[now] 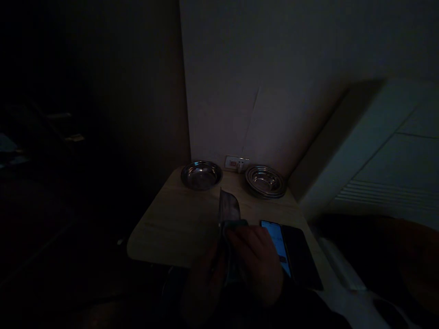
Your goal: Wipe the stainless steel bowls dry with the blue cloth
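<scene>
The room is very dark. A shiny metal plate (229,208) stands on edge above the near side of a small wooden table (171,224). My right hand (258,261) is closed on a bluish cloth (235,225) pressed against the plate's lower part. My left hand (203,279) is dim and low on the plate's left side, and it seems to grip the plate from below. Its fingers are hard to make out in the dark.
A single metal dish (201,175) sits at the table's back left and a stack of metal dishes (265,181) at the back right. A wall socket (236,163) is between them. A lit phone (286,249) lies at the right. A white unit (377,151) stands to the right.
</scene>
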`<state>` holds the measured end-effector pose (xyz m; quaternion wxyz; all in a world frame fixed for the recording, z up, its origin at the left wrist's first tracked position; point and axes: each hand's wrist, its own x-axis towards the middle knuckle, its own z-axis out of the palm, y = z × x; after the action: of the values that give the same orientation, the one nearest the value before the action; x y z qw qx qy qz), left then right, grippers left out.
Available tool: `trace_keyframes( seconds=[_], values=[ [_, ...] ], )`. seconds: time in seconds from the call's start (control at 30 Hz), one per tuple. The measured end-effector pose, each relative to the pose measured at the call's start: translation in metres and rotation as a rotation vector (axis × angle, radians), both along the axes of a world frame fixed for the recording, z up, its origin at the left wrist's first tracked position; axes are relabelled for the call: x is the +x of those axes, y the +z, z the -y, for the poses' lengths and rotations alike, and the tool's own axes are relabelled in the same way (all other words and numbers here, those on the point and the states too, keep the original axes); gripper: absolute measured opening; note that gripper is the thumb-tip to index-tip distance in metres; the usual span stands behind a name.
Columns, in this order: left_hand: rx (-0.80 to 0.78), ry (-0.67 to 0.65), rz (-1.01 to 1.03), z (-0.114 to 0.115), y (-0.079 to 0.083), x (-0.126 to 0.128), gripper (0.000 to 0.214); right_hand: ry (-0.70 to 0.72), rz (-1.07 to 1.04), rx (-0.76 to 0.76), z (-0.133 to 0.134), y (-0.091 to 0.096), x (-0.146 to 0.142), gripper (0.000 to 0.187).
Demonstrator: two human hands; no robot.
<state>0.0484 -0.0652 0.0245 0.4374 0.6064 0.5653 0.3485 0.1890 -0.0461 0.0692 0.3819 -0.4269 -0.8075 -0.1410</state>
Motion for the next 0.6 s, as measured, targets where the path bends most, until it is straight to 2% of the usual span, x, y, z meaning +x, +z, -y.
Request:
trace_keyframes(
  seconds=[0.07, 0.2, 0.33, 0.47, 0.6],
  values=[
    [-0.009, 0.01, -0.002, -0.001, 0.002, 0.0, 0.043, 0.039, 0.009, 0.024, 0.003, -0.002, 0.0, 0.025],
    [0.017, -0.001, 0.011, -0.002, 0.006, -0.002, 0.042, -0.003, -0.005, 0.006, 0.003, -0.002, -0.002, 0.025],
    [0.061, -0.017, -0.008, -0.001, -0.001, -0.004, 0.04, 0.063, 0.044, 0.025, 0.0, 0.002, -0.004, 0.026],
    [0.101, 0.031, -0.027, 0.002, -0.007, -0.002, 0.042, 0.001, 0.058, 0.043, -0.004, 0.004, -0.001, 0.026],
    [0.085, 0.018, -0.019, 0.001, -0.004, -0.002, 0.039, 0.089, 0.094, 0.063, -0.001, 0.002, 0.001, 0.026]
  ],
)
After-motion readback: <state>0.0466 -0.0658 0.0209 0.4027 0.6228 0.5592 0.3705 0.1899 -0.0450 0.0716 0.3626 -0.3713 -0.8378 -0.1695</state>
